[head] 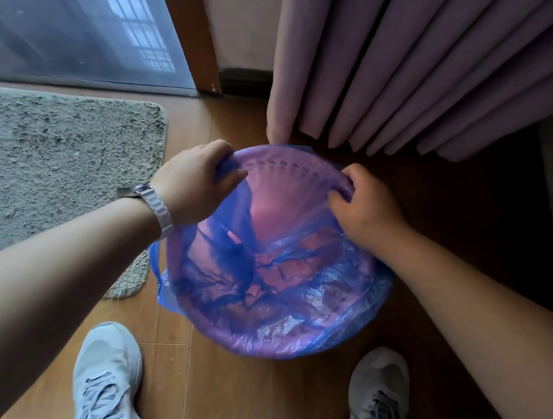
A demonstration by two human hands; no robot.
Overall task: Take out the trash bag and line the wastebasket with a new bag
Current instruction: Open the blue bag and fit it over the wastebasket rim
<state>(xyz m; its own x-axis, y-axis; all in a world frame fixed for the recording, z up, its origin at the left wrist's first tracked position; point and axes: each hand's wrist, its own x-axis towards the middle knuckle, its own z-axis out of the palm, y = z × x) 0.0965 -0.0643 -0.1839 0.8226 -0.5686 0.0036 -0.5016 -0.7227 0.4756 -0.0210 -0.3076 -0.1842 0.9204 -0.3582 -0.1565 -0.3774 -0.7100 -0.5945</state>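
the fingertips of the left hand (pixel 199 180) and the right hand (pixel 364 212) curl out of sight into folds of the bag (pixel 293 287) at the far rim of the wastebasket (pixel 282 175). the crumpled plastic hides the wastebasket's floor and outer wall. the left shoe (pixel 104 379) and right shoe (pixel 374 399) run off the bottom edge, the mat (pixel 48 176) off the left edge, and the curtain (pixel 422 71) off the top.

A single head-worn wide-angle camera looks steeply down, close above the wastebasket (pixel 279 206). The wearer's shoes (pixel 105 372) mark the near edge; a curtain (pixel 405 69) and glass door (pixel 81 32) fill the far side.
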